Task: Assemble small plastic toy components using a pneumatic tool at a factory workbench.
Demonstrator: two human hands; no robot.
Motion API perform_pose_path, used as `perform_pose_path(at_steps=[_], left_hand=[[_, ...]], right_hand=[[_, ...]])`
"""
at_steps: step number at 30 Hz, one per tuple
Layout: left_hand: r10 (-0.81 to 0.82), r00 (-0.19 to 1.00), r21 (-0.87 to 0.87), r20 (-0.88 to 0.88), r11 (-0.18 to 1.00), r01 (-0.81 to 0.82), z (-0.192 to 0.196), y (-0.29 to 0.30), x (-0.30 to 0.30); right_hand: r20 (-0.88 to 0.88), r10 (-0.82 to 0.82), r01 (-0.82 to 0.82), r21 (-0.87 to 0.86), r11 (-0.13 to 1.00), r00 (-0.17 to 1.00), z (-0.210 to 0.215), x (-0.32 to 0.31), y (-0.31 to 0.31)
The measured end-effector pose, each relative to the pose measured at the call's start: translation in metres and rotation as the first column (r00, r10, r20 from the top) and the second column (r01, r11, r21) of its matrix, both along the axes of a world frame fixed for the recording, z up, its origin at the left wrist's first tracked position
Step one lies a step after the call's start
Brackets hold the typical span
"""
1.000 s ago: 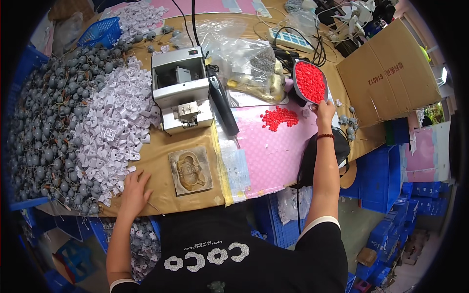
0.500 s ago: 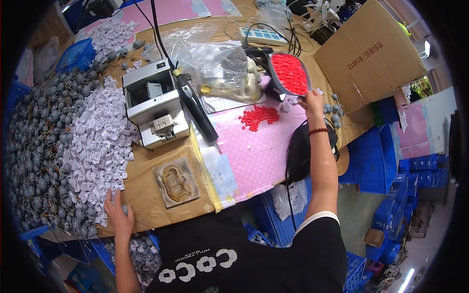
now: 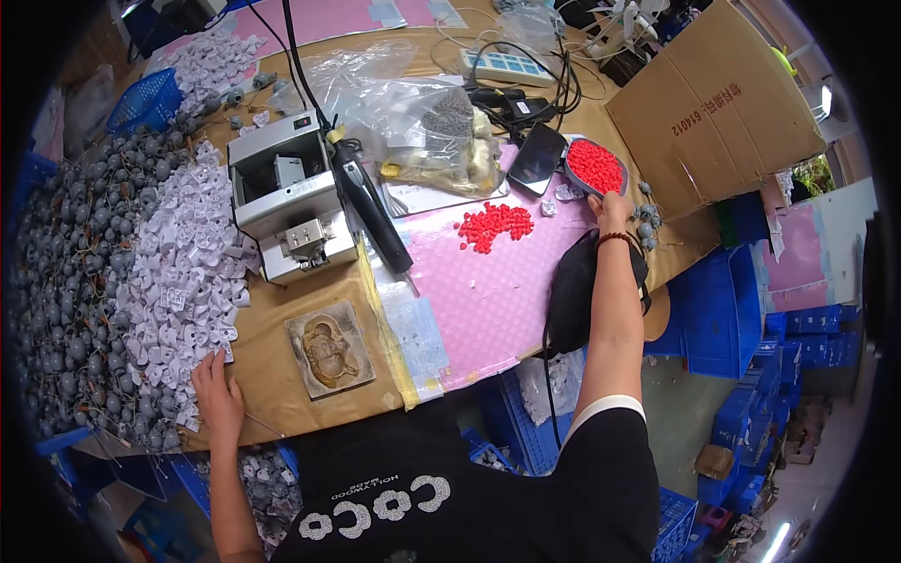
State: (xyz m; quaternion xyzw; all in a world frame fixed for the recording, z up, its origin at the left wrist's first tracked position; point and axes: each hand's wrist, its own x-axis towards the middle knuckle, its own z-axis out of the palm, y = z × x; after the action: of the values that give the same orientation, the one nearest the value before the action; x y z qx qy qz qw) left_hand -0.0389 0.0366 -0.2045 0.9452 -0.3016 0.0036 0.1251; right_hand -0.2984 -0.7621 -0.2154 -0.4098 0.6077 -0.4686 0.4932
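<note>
My right hand (image 3: 612, 208) grips the near rim of a dark tray (image 3: 572, 176) heaped with small red pieces (image 3: 597, 164), at the right side of the table. A loose pile of the same red pieces (image 3: 495, 227) lies on the pink sheet (image 3: 479, 300), left of the tray. At the table's front left edge rests my left hand (image 3: 219, 399), its fingers stretched out toward a heap of white plastic parts (image 3: 183, 281). Nothing shows in it. A square block with a carved hollow (image 3: 330, 349) lies to its right.
Grey round parts with wires (image 3: 75, 291) cover the far left. A metal-cased machine (image 3: 296, 202) and a black handheld tool (image 3: 371, 211) stand mid-table. Beside the tray lie a phone (image 3: 538, 159) and a black pouch (image 3: 574, 296). A cardboard box (image 3: 713, 108) stands behind.
My right hand has brought the tray down and to the right, from a raised, tilted position to a flatter one, uncovering the phone. My left hand has shifted slightly left and away from me.
</note>
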Motion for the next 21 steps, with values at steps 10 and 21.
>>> perform_pose_path(at_steps=[10, 21], left_hand=[[-0.011, 0.999, -0.117, 0.041, 0.993, 0.016, -0.018, -0.006, 0.014], [-0.151, 0.986, -0.354, 0.070, 0.921, 0.166, 0.045, -0.054, -0.017]], right_hand=[[-0.907, -0.198, -0.813, -0.422, 0.401, 0.373, 0.020, 0.046, 0.114], [-0.929, -0.127, -0.864, -0.369, 0.344, 0.347, 0.012, 0.070, 0.160]])
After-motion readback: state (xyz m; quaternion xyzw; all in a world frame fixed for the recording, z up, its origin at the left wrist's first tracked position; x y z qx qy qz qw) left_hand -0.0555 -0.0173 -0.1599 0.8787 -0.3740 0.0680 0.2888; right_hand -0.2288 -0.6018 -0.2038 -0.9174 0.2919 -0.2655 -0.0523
